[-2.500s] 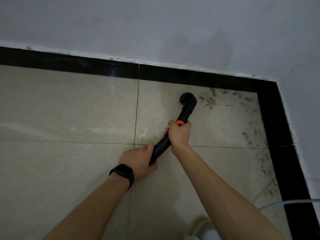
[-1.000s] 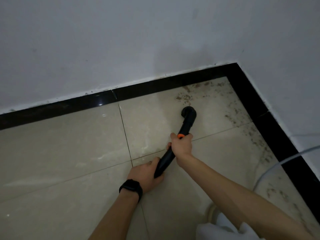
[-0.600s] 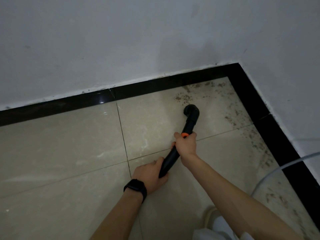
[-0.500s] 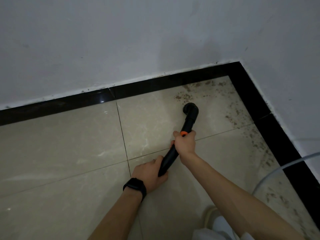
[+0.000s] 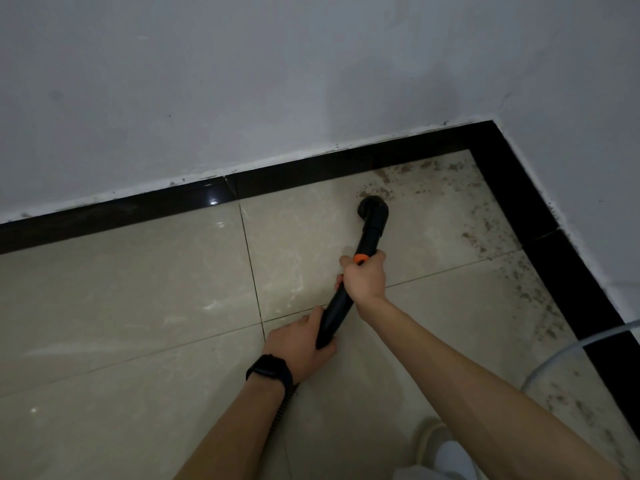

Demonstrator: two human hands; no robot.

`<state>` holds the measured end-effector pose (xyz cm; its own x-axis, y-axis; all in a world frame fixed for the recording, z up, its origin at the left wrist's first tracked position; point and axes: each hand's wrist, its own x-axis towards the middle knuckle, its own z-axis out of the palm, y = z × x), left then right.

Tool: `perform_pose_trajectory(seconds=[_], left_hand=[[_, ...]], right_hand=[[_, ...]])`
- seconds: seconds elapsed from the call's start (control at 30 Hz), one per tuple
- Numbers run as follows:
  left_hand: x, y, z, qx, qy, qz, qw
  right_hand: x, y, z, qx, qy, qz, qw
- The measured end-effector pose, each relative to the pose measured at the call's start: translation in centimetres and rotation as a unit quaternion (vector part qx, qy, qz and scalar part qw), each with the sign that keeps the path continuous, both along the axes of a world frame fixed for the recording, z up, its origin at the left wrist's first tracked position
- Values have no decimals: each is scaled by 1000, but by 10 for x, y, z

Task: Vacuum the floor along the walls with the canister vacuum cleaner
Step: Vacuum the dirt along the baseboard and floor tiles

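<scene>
A black vacuum wand (image 5: 367,240) with an orange ring slants across the beige tiled floor (image 5: 138,289). Its round nozzle (image 5: 371,208) sits on the tile close to the black skirting (image 5: 311,171), at the edge of a patch of brown dirt (image 5: 398,174). My right hand (image 5: 365,277) grips the wand just below the orange ring. My left hand (image 5: 299,344), a black watch on its wrist, holds the wand's lower end. A ribbed black hose (image 5: 285,407) runs back under my left forearm. The canister is out of view.
Two white walls meet at a corner at the upper right (image 5: 495,119). Dirt specks (image 5: 526,289) spread along the right-hand skirting. A pale cable (image 5: 568,348) curves over the floor at the right. My light shoe (image 5: 433,445) shows at the bottom.
The nozzle has moved up toward the back skirting and now touches the dirt patch there. Both hands have kept their grip on the wand.
</scene>
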<state>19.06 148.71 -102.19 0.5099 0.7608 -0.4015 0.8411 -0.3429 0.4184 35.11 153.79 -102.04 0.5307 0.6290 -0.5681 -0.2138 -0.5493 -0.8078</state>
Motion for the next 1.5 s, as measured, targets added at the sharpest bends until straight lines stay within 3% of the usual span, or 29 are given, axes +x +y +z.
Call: perform_pose_trajectory(seconds=[0.73,1.1,1.5], left_hand=[[9,44,2,17,-14,76,997],[-50,27,4,-31,-37,130,990],[0,-6,-4,-19,-10,-35,999]], right_hand=[[1,65,3,19,15,14,1000],[-60,57,-1,4,8,65,998],[10,-32,-4,-15,14,-79,997]])
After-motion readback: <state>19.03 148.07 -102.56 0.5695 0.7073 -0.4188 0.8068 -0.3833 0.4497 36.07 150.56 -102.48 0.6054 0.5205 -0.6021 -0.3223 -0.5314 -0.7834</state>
